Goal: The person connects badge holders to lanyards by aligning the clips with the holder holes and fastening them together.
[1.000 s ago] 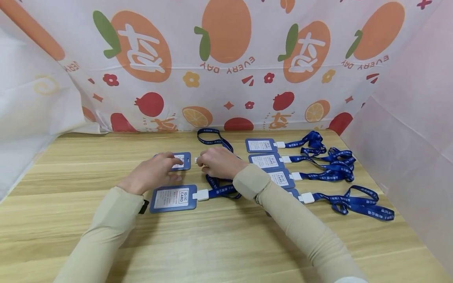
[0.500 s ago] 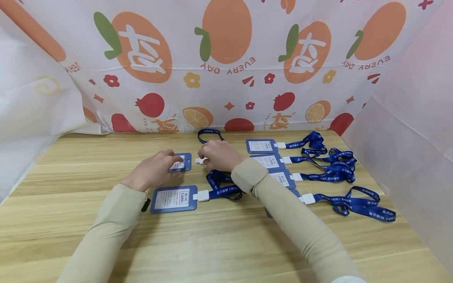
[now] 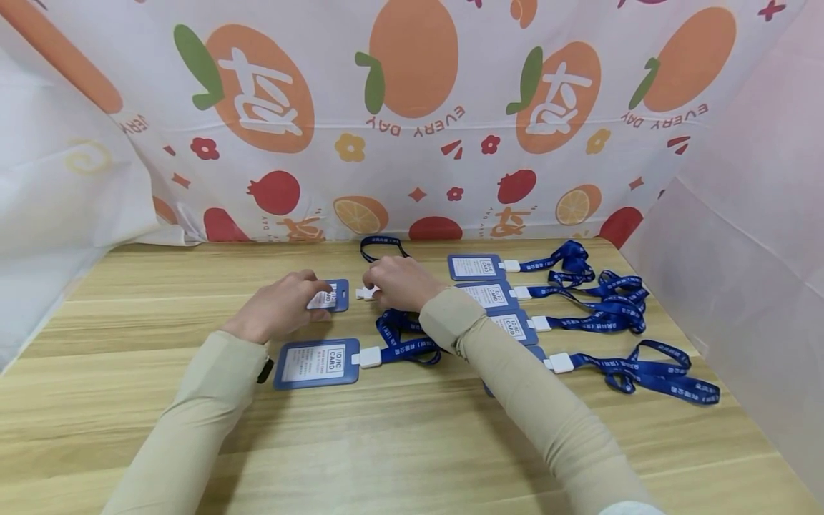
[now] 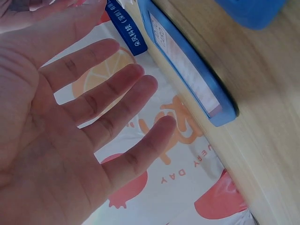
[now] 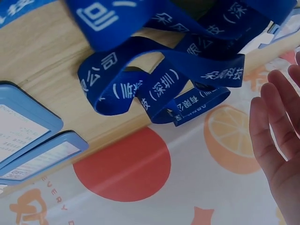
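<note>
In the head view, my left hand (image 3: 280, 307) is over a blue badge holder (image 3: 336, 296), covering its left part. The left wrist view shows that hand's fingers (image 4: 117, 98) straight and spread, with the badge holder (image 4: 187, 65) beyond their tips. My right hand (image 3: 402, 286) pinches a lanyard's white clip (image 3: 367, 293), just right of the holder's slotted end and apart from it. Its thumb is hidden, while other fingers (image 5: 265, 126) extend in the right wrist view. The blue lanyard (image 3: 383, 247) loops out behind the right hand.
Nearer me lies a badge holder (image 3: 315, 363) joined to its lanyard (image 3: 408, 349). Several more badge holders (image 3: 475, 267) with bunched lanyards (image 3: 608, 307) form a column on the right, partly under my right sleeve. A fruit-printed cloth (image 3: 412, 164) hangs along the wooden table's (image 3: 386, 443) back edge.
My right hand has shifted slightly right and away from me, showing more of the white clip. The left hand has hardly moved, and the badge holder stays in place.
</note>
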`<action>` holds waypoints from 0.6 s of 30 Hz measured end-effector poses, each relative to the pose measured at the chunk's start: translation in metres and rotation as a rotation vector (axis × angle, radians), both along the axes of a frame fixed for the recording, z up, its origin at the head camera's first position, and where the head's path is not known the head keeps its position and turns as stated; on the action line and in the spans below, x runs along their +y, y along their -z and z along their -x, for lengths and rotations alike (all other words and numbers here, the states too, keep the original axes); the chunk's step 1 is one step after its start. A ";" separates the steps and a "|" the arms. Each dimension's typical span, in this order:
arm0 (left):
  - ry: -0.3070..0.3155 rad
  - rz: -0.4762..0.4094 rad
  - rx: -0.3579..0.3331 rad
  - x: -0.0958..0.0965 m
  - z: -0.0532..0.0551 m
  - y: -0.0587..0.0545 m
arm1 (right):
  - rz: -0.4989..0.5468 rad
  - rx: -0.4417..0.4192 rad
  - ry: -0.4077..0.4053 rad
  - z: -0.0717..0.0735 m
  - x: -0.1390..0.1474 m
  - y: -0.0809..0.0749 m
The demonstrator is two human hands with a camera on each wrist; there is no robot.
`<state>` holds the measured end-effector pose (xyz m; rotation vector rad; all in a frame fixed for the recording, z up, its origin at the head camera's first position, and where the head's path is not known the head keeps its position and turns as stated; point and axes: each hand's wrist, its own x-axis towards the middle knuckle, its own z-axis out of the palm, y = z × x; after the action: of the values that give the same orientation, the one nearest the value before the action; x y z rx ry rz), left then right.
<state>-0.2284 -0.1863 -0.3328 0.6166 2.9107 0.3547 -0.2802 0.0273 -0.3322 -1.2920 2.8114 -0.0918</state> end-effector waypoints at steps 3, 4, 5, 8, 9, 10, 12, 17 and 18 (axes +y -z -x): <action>0.000 0.003 0.003 0.000 0.000 0.000 | -0.007 0.004 0.008 0.000 0.000 0.002; 0.001 0.005 0.007 0.000 0.001 0.000 | -0.009 0.004 0.010 0.000 0.000 0.002; 0.003 0.006 0.012 0.000 0.001 0.000 | -0.013 0.006 0.012 0.000 0.000 0.002; 0.008 0.010 0.027 -0.001 0.003 0.001 | -0.016 0.006 0.010 0.001 0.000 0.002; 0.010 0.008 0.031 -0.001 0.003 0.001 | -0.017 0.008 0.008 0.001 0.000 0.002; 0.008 0.006 0.032 0.000 0.003 0.001 | -0.017 0.010 0.007 0.001 0.000 0.003; 0.011 0.001 0.037 -0.001 0.004 0.001 | -0.016 0.011 0.007 0.002 0.000 0.003; 0.013 0.001 0.041 -0.003 0.008 0.002 | -0.017 0.008 0.019 0.004 0.001 0.006; 0.011 0.004 0.040 -0.004 0.009 0.003 | -0.017 0.007 0.021 0.005 0.001 0.007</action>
<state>-0.2369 -0.1902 -0.3358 0.6462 2.9440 0.3383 -0.2848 0.0285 -0.3390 -1.2618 2.8260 -0.0635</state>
